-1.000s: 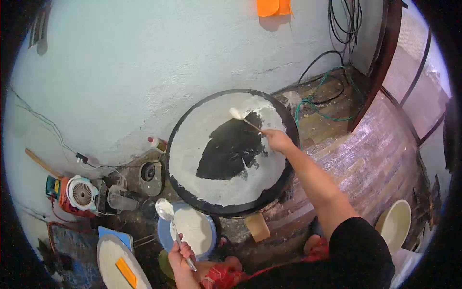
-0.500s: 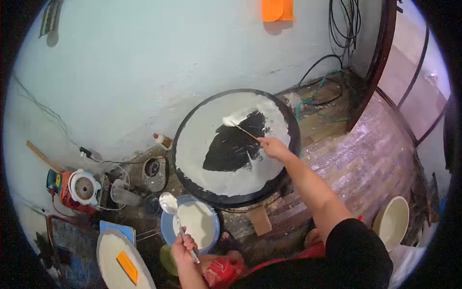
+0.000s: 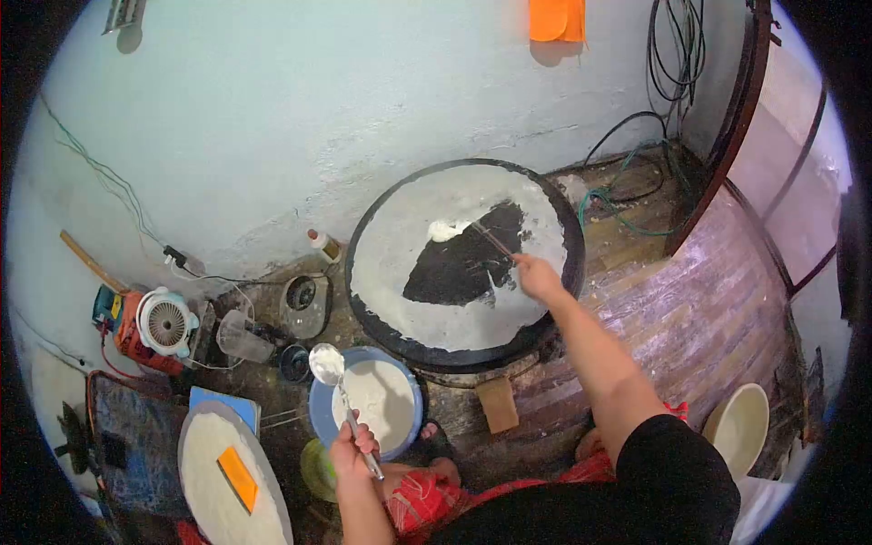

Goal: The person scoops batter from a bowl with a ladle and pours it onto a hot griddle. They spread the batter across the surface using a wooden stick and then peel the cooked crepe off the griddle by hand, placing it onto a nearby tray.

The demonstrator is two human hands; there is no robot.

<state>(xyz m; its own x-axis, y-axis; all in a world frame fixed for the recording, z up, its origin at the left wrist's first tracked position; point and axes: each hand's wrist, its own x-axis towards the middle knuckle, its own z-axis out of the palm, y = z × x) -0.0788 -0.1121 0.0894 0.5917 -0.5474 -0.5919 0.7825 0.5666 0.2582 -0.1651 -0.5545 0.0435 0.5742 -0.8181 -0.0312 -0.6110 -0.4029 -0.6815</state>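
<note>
A large round black griddle point(image 3: 372, 320) carries a spread white layer with a dark bare wedge in its middle. My right hand point(image 3: 540, 279) is closed around the handle of a thin spreader point(image 3: 493, 239), whose far end lies near a lump of white batter point(image 3: 445, 230) on the griddle. In my left hand point(image 3: 353, 446) is a metal ladle point(image 3: 327, 364), its bowl coated white, held over the left rim of a blue basin point(image 3: 320, 413) of white batter.
An oval white board point(image 3: 209, 463) with an orange scraper point(image 3: 238, 478) lies at lower left. Behind it stand a small fan point(image 3: 167, 324), a clear jug point(image 3: 243, 336) and a bottle point(image 3: 323, 245). A cream basin point(image 3: 738, 427) sits at right; cables hang by the wall.
The view has shifted, so most things sit a little differently in it. The spreader has turned, and its far end is now apart from the batter lump. Both hands keep their holds.
</note>
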